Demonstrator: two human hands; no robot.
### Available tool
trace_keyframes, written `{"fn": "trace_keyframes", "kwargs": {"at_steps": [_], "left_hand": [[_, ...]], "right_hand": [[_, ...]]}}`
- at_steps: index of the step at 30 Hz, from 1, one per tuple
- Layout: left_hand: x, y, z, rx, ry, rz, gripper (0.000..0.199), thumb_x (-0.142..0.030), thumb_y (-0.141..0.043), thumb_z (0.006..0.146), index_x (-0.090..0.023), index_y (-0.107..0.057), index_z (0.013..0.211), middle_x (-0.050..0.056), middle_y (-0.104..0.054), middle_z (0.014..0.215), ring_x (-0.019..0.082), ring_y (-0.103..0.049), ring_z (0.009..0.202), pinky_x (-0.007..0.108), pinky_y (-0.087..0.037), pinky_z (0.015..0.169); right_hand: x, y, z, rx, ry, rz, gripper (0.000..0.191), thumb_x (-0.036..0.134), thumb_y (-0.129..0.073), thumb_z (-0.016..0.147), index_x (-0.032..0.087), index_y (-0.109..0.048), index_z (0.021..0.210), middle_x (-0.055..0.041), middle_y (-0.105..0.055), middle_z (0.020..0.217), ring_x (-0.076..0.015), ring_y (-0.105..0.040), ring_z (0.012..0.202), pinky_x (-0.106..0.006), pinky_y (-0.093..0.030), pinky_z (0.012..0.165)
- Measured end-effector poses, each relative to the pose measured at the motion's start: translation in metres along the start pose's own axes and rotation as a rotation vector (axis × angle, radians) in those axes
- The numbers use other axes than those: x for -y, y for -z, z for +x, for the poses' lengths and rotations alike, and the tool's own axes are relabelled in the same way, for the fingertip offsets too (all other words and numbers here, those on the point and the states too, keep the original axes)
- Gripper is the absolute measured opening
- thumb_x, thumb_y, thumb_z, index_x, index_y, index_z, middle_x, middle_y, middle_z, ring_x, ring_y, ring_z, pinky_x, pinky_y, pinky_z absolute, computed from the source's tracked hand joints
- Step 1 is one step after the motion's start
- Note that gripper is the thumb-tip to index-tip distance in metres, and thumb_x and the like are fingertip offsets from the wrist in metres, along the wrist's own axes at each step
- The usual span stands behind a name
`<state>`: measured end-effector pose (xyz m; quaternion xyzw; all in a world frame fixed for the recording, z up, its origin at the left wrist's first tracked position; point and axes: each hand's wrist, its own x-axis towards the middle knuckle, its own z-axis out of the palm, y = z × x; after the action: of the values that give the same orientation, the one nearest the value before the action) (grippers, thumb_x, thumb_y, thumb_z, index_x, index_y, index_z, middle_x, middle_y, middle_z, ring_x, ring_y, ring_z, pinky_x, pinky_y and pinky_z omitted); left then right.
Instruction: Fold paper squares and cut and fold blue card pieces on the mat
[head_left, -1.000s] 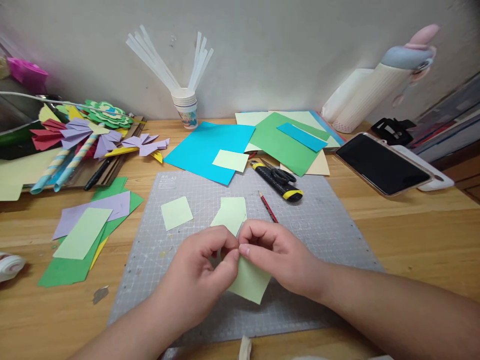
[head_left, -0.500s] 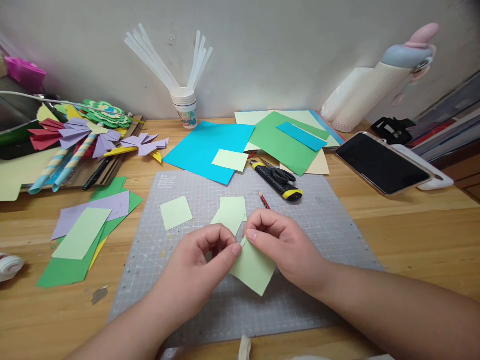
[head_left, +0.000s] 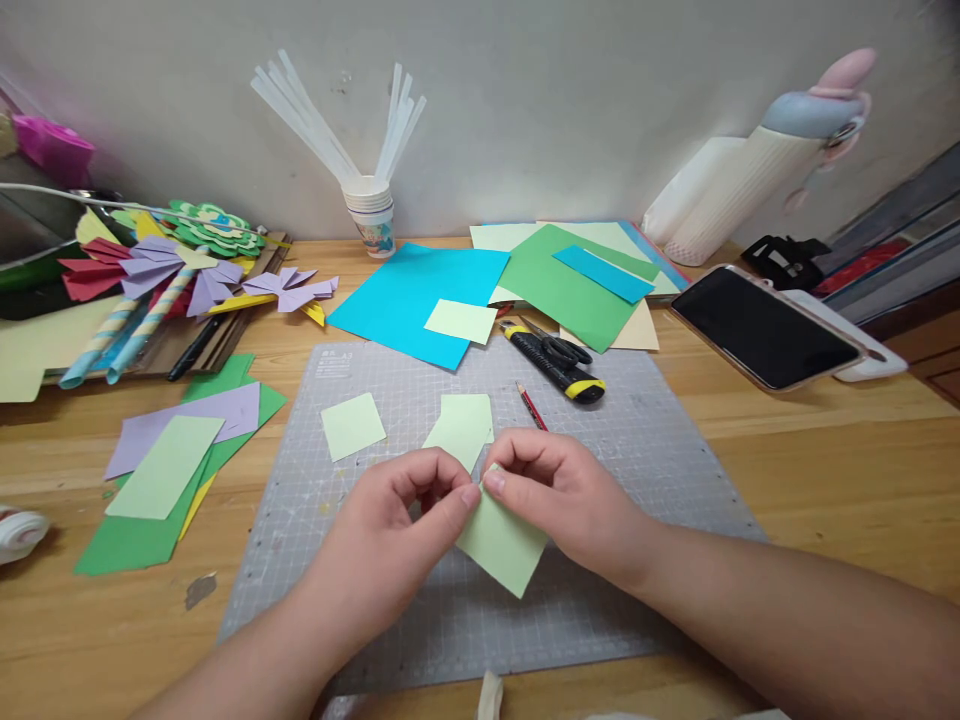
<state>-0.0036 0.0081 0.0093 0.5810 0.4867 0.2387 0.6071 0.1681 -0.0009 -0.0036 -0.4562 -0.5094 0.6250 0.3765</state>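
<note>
A pale green paper square (head_left: 504, 545) is held over the grey cutting mat (head_left: 300, 600), one corner pointing toward me. My left hand (head_left: 420, 510) pinches its upper left edge between thumb and fingers. Close beside it, my right hand (head_left: 559, 490) grips the top corner, thumb on the near face. The fingertips hide the corner, so its exact shape there is unclear. Just beyond my hands lie other pale green pieces (head_left: 459, 425), partly overlapping. Another pale green square (head_left: 353, 426) rests flat to the left. A pencil (head_left: 531, 405) lies behind my right hand.
A yellow-and-black utility knife (head_left: 551, 365) and scissors (head_left: 566, 350) lie at the mat's far edge. Behind are blue paper (head_left: 405, 300), green paper (head_left: 547, 265) and a paper cup (head_left: 373, 230) of white strips. A phone (head_left: 769, 325) leans at right; coloured scraps (head_left: 161, 465) lie left.
Both hands have drawn slightly closer together at the paper's upper corner. My right hand has shifted a little left and down, and the paper's lower corner sits slightly lower.
</note>
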Motion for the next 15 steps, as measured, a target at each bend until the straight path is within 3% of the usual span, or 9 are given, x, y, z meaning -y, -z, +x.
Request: {"fn": "trace_keyframes", "kwargs": {"at_steps": [6,15], "left_hand": [[0.0004,0.0005,0.0002,-0.005,0.005,0.008,0.021,-0.036,-0.056,0.082,-0.019,-0.056,0.070,-0.003,-0.049,0.065,0.012,-0.043,0.063,0.024,-0.035,0.059],[-0.0001,0.0004,0.0027,-0.035,0.000,-0.022,0.022,-0.035,-0.057,0.082,-0.018,-0.056,0.068,-0.003,-0.051,0.065,0.011,-0.044,0.064,0.023,-0.035,0.061]], "right_hand": [[0.0009,-0.0002,0.0002,-0.077,0.041,-0.020,0.024,0.035,-0.059,0.079,0.020,-0.047,0.064,0.0034,-0.045,0.062,-0.0101,-0.040,0.056,-0.023,-0.034,0.050],[-0.0020,0.0004,-0.0005,-0.042,0.068,-0.016,0.019,0.032,-0.058,0.083,0.019,-0.053,0.070,0.0027,-0.050,0.066,-0.0103,-0.044,0.060,-0.023,-0.035,0.053]]}}
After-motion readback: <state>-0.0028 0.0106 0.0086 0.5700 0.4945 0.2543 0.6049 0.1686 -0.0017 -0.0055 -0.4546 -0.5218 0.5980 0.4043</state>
